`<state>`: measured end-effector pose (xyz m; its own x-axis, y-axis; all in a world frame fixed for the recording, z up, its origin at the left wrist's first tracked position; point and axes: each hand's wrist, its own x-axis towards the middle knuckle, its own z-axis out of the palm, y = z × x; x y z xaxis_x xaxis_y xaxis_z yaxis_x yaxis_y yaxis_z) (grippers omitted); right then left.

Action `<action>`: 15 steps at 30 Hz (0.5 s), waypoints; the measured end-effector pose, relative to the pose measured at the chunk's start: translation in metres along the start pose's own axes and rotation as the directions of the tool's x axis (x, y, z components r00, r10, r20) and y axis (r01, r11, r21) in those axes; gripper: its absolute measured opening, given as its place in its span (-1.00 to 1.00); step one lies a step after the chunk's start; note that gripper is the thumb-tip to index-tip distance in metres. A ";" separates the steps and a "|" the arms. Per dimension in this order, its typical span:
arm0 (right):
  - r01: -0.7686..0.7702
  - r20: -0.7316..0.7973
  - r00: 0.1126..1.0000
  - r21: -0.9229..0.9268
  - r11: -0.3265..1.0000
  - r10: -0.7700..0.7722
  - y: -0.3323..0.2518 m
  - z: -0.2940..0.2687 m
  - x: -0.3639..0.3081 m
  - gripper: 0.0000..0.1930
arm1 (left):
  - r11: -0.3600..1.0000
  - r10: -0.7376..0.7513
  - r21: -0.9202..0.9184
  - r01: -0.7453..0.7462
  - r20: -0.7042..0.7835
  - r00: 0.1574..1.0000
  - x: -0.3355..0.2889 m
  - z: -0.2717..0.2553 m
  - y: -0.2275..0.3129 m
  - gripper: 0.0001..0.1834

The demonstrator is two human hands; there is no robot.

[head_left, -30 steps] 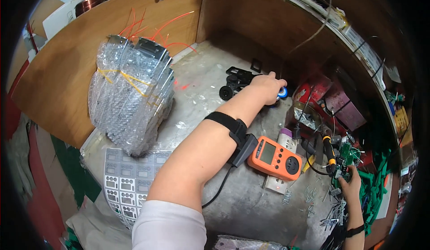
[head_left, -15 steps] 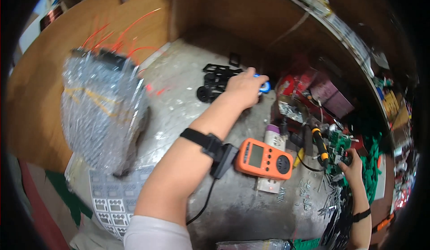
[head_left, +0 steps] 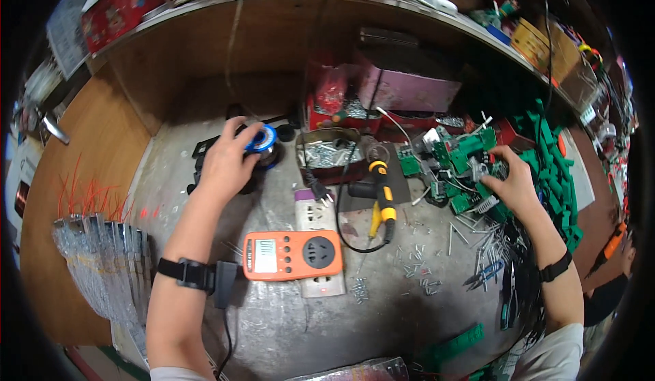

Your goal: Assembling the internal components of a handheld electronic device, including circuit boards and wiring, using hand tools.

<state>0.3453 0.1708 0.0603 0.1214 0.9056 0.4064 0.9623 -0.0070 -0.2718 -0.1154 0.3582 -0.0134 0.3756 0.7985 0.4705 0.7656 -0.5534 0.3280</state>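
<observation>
My left hand (head_left: 228,162) grips a blue-rimmed wire spool (head_left: 265,137) between thumb and fingers at the back left of the bench. Dark plastic parts (head_left: 201,150) lie beside and partly behind this hand. On the right, my right hand (head_left: 516,182) has its thumb and forefinger closed around a small green circuit board (head_left: 479,171) within a heap of similar boards with wires. A soldering iron (head_left: 383,193) with a yellow and black handle lies to the left of that heap. An orange plug-in power meter (head_left: 292,255) sits on a white power strip (head_left: 315,210) between my forearms.
Metal boxes of screws (head_left: 332,154) stand at the back middle, before a pink box (head_left: 409,84). Green plastic parts (head_left: 549,169) pile up at the right. Loose screws (head_left: 417,265), tweezers and black wires lie in front. Bubble-wrapped pieces (head_left: 102,261) with red wires stand at the left.
The view has turned to the right, so the bench things appear further left. My left hand stays at the spool and now wraps it more plainly. My right hand stays at the circuit-board heap.
</observation>
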 end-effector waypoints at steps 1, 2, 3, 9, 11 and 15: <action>-0.007 -0.006 1.000 0.001 1.000 0.007 0.003 -0.003 0.000 -0.51 | 0.999 -0.005 -0.036 0.003 -0.031 1.000 -0.001 -0.004 0.001 -0.44; -0.014 -0.014 1.000 0.022 1.000 0.014 0.004 -0.007 0.000 -0.50 | 0.997 -0.013 -0.073 0.008 -0.061 0.998 -0.003 -0.008 0.002 -0.45; -0.009 -0.018 1.000 0.043 0.999 0.010 0.006 -0.007 0.002 -0.50 | 0.998 -0.009 -0.065 0.002 -0.109 0.994 -0.008 -0.014 -0.003 -0.47; -0.016 -0.054 0.998 0.070 0.997 0.020 0.021 -0.021 0.001 -0.50 | 0.997 -0.007 -0.076 -0.017 -0.298 0.955 -0.021 -0.054 0.032 -0.61; 0.000 -0.073 0.997 0.083 0.997 0.006 0.027 -0.021 0.000 -0.49 | 0.996 0.053 -0.044 -0.074 -0.360 0.931 -0.026 -0.064 0.050 -0.68; 0.016 -0.069 0.998 0.100 0.995 -0.009 0.029 -0.021 0.000 -0.50 | 0.985 0.171 0.082 -0.151 -0.362 0.916 -0.032 -0.074 0.083 -0.70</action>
<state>0.3779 0.1615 0.0707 0.1292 0.8740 0.4685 0.9351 0.0498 -0.3508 -0.1027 0.2693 0.0599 0.2859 0.5512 0.7839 0.7399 -0.6468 0.1849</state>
